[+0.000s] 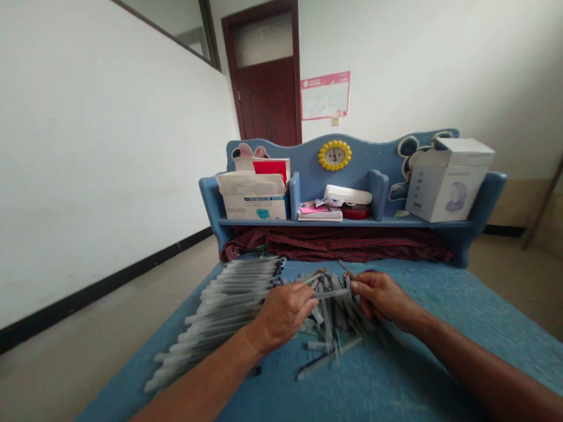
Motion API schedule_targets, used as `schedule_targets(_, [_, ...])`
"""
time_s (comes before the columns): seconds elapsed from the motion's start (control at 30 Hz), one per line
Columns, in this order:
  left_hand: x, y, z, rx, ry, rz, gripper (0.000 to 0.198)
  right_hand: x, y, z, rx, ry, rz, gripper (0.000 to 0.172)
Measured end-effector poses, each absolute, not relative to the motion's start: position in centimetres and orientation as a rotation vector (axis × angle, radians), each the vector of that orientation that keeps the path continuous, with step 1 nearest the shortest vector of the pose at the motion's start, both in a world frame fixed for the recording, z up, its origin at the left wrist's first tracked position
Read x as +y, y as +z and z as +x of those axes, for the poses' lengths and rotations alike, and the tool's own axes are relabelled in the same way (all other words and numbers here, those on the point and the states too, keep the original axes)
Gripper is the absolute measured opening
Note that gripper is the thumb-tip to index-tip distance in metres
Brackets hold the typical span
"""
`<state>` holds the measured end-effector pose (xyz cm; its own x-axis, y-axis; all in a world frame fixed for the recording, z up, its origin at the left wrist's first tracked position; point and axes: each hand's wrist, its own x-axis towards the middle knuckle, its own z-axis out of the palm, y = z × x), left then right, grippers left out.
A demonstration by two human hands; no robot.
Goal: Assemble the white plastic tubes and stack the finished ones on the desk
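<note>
My left hand and my right hand are closed on opposite ends of one translucent whitish pen. The pen lies level between them, over a loose heap of pen parts. Another thin stick juts up and left from by my right fingers; whether they grip it too I cannot tell. On the left, beside my left forearm, a long row of frosted pens lies side by side, dark at their right ends. My forearm hides part of the row. One loose pen lies below the heap.
The blue desk has a raised back shelf. On it stand a mask box, a stack of papers, a red round tin and a white carton. A checked cloth lies beneath the shelf.
</note>
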<state>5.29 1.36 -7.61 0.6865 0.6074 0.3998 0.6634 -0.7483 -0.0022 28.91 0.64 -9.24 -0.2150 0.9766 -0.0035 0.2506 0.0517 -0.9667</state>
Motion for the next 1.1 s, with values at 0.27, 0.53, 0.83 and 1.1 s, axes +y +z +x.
schedule_targets(0.27, [1.3,-7.6,5.3,-1.024,-0.579,-2.749,0.019,0.4,-9.2,29.2,-1.573,1.275,-1.166,0.029])
schedule_targets(0.53, [1.8,-7.6,4.9,-1.087,-0.552,-2.730,0.020,0.7,-9.0,29.5,-1.524,1.161,-1.259,0.026])
schedule_targets(0.83, [1.4,-7.5,5.3,-1.070,-0.529,-2.762,0.017,0.6,-9.3,28.7,-1.574,1.133,-1.281,0.024])
schedule_targets(1.1, [1.6,-7.1,4.9,-1.110,-0.551,-2.756,0.021,1.2,-9.2,30.4,-1.390,1.080,-1.290,0.031])
